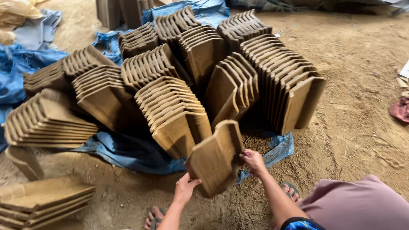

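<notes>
I hold one brown unfired clay roof tile [216, 157] tilted in front of me, just above the dirt floor. My left hand [185, 187] grips its lower left corner. Fingers of my right hand [253, 160] grip its right edge. Right behind the tile lean rows of the same clay tiles [174, 108], stacked on edge on a blue tarp [128, 151]. My feet in sandals [291, 190] show below the tile.
A flat stack of tiles [40, 200] lies at the lower left. More leaning stacks [281, 81] fill the middle and back. Sandy dirt floor [362, 127] stretches to the right, with a reddish cloth [400, 110] at the right edge. My mauve-clothed knee [358, 204] is at the lower right.
</notes>
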